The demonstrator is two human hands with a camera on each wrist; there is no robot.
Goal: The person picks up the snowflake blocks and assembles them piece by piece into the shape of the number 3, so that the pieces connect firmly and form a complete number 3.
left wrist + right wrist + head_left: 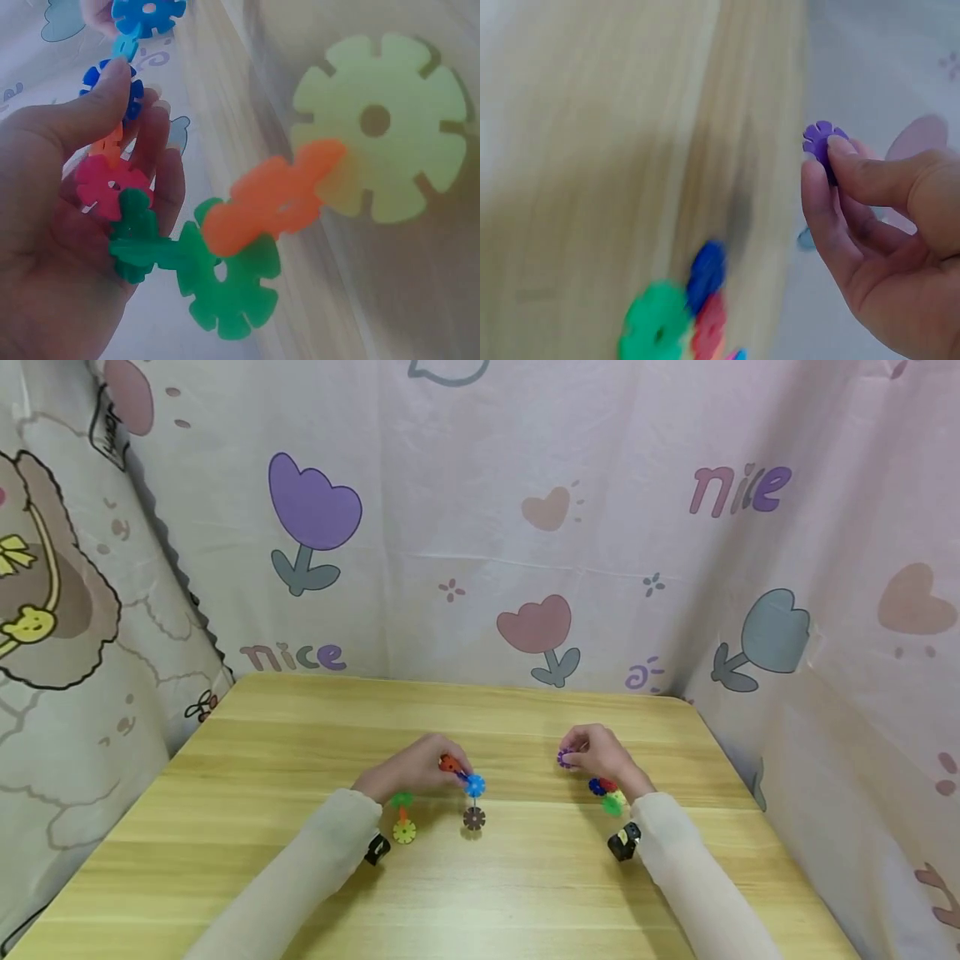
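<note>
My left hand [420, 767] holds a chain of interlocking plastic snowflake discs, thumb and fingers pinching it at a dark blue disc [136, 101]. In the left wrist view, a pink disc [101, 184], green discs [232, 296], an orange disc [262, 196] and a pale yellow disc [420, 142] run along one side. A light blue disc [475, 786] and a brown disc [474, 818] hang off the other side. Farther right, my right hand [606, 753] pinches a single purple disc [819, 141] between thumb and fingertips, above the table.
Below my right hand lies a small group of loose discs: green [612, 807], dark blue [596, 787] and red [608, 785]. The wooden table [495, 902] ends at a patterned curtain [435, 627] behind and at both sides.
</note>
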